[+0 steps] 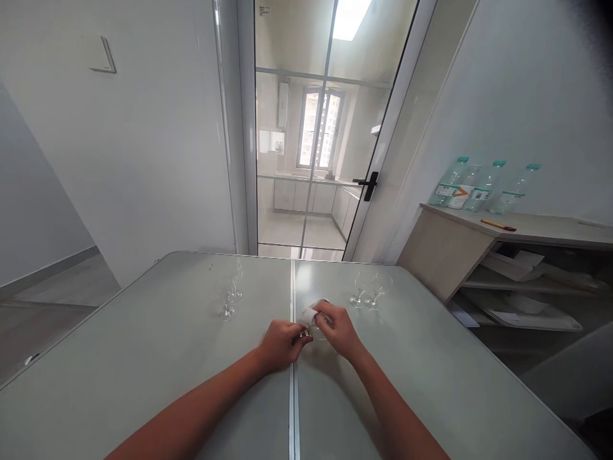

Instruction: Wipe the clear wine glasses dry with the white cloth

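Observation:
Over the middle seam of a grey table (143, 358), my left hand (281, 344) is closed around the stem of a small clear wine glass (320, 327). My right hand (338, 329) is closed on a white cloth (309, 315) that it presses against the bowl of that glass. Most of the glass is hidden by my fingers. Two empty stemmed glasses (231, 297) stand to the left of my hands, and two more (368, 292) stand to the right, all upright.
A glass door (316, 147) with a black handle (368, 185) lies beyond the table's far edge. At right stands a wooden shelf unit (479, 255) with three plastic bottles (479, 186), a pencil and papers. White walls close in left and right.

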Tool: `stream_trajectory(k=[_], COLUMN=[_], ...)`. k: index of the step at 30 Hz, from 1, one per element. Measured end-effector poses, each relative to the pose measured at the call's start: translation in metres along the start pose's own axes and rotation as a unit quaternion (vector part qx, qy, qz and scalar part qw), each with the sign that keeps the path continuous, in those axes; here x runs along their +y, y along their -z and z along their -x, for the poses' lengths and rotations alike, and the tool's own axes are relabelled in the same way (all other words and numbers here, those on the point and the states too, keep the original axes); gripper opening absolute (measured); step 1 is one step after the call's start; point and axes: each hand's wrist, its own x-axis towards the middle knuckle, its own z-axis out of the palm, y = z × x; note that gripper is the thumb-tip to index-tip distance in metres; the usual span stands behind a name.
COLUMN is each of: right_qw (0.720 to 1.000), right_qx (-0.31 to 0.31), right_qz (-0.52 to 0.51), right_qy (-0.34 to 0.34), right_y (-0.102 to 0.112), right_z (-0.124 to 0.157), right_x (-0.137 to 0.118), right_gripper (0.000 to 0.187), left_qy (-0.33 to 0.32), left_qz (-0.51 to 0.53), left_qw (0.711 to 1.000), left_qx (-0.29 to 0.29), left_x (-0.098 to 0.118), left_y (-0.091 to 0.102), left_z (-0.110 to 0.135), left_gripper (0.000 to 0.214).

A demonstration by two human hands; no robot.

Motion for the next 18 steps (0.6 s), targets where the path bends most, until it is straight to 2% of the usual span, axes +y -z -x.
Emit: stream_trajectory(k=[2,4,6,8,11,13,16,18], right_qw=[0.982,0.941,0.905,0.888,0.896,0.92,0.969,0.985], right_qx=[0.002,0.008,-0.003,-0.006,0.074,0.127,0.134,0.124], right_qz=[-0.16,-0.286,-0.365,-0.403,-0.396,-0.341,-0.201,-0.12], right_qy=[-0.102,-0.181,-0.22,-0.221,-0.184,-0.142,-0.049,-0.013], right_y=[0.006,0.009,0.007,0.001,-0.008,-0.012,-0.012,-0.009], right_z=[0.0,0.001,0.002,0.002,0.001,0.002,0.006,0.008], right_x=[0.004,0.007,0.007,0.007,0.008,0.009,0.008,0.006], right_gripper=[0.023,0.031,0.04,0.047,0.044,0.04,0.035,0.035], left_qy=[-0.007,0.007,0.039,0.079,0.146,0.183,0.206,0.189], left_qz=[0.016,0.049,0.096,0.151,0.233,0.27,0.27,0.225], left_qw=[1.0,0.999,0.995,0.985,0.96,0.943,0.937,0.953], left_qx=[-0.008,-0.006,0.004,0.02,0.044,0.064,0.084,0.079], left_x=[0.004,0.008,0.012,0.013,0.009,0.004,-0.003,-0.005], left_y=[0.003,0.006,0.008,0.009,0.009,0.008,0.005,0.004], left_z=[0.0,-0.002,-0.005,-0.008,-0.014,-0.017,-0.017,-0.014], left_gripper=[0.025,0.024,0.028,0.033,0.041,0.045,0.049,0.049])
